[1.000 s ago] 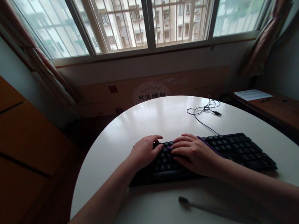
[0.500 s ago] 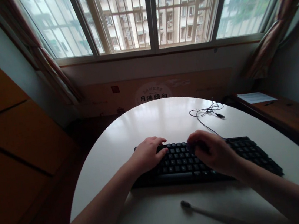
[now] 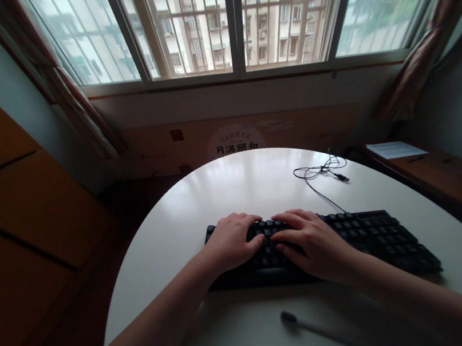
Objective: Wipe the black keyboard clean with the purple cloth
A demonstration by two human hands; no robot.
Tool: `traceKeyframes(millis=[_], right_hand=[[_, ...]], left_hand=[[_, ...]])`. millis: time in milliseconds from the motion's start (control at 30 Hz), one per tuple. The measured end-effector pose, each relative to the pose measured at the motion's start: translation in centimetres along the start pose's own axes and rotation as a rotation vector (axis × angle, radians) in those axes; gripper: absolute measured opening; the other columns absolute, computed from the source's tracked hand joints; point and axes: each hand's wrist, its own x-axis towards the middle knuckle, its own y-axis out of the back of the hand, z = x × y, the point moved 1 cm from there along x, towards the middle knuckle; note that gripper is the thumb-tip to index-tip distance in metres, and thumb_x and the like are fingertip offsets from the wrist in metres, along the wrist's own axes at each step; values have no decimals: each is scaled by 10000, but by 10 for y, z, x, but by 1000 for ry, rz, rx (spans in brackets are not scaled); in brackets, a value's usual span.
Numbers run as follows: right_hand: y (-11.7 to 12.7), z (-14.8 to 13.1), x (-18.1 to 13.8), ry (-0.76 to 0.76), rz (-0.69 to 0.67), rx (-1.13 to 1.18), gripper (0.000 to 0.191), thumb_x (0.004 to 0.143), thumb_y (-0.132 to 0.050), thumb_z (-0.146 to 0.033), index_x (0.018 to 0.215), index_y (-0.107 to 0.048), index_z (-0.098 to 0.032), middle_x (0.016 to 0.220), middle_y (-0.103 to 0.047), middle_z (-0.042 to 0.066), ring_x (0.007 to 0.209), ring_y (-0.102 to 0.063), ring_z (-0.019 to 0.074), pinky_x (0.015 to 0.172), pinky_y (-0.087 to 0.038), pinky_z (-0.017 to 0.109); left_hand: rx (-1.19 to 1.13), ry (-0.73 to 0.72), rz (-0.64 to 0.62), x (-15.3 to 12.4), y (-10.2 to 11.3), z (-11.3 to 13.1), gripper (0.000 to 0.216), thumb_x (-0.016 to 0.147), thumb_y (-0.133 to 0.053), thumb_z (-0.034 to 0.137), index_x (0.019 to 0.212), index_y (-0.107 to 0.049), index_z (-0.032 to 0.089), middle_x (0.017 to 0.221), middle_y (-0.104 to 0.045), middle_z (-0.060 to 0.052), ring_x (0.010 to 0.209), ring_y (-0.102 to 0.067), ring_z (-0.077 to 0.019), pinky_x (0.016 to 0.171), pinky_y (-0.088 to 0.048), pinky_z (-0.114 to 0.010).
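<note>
A black keyboard lies across the white table, its number pad on the right. My left hand rests over its left part, fingers curved forward and thumb apart from them, covering many keys. Over the middle keys is my right hand, its fingers spread and pointing left, close to the left thumb. Nothing shows in either hand. In front of the keyboard a toothbrush with dark bristles lies on the table, its handle running toward the lower right and blurred.
The round white table ends in a curved edge. Behind the keyboard, a thin black cable lies loosely coiled with a USB plug. At the right stands a brown wooden desk with a paper sheet.
My right hand has moved left along the keyboard and gone from curled fingers to spread ones. My left hand stays nearly in place. The view has shifted slightly.
</note>
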Motion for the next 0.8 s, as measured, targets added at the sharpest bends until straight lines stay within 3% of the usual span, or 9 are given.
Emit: traceKeyframes(millis=[300, 600, 800], right_hand=[[3, -2, 3, 15, -59, -17, 176, 883, -568, -189, 975, -709, -239, 1304, -595, 61, 1254, -486, 278, 1028, -409, 490], [-11, -3, 13, -49, 35, 5, 150, 888, -585, -171, 892, -730, -208, 1210, -648, 81, 1197, -529, 284, 1008, -437, 478], [-1, -2, 11, 22, -56, -16, 156, 865, -616, -157, 881, -738, -253, 1209, -650, 35, 1217, -516, 295, 999, -428, 504]], left_hand=[[-6, -8, -1, 0, -2, -2, 415, 857, -532, 412, 1228, -602, 238, 1195, -662, -66, 1102, -575, -271, 971, -425, -410], [23, -17, 3, 2, -4, -2, 403, 866, -526, 412, 1221, -608, 240, 1186, -667, -68, 1090, -582, -275, 958, -426, -411], [17, -19, 2, 1, -3, -3, 403, 866, -524, 415, 1225, -602, 249, 1189, -665, -60, 1099, -576, -270, 966, -421, -406]])
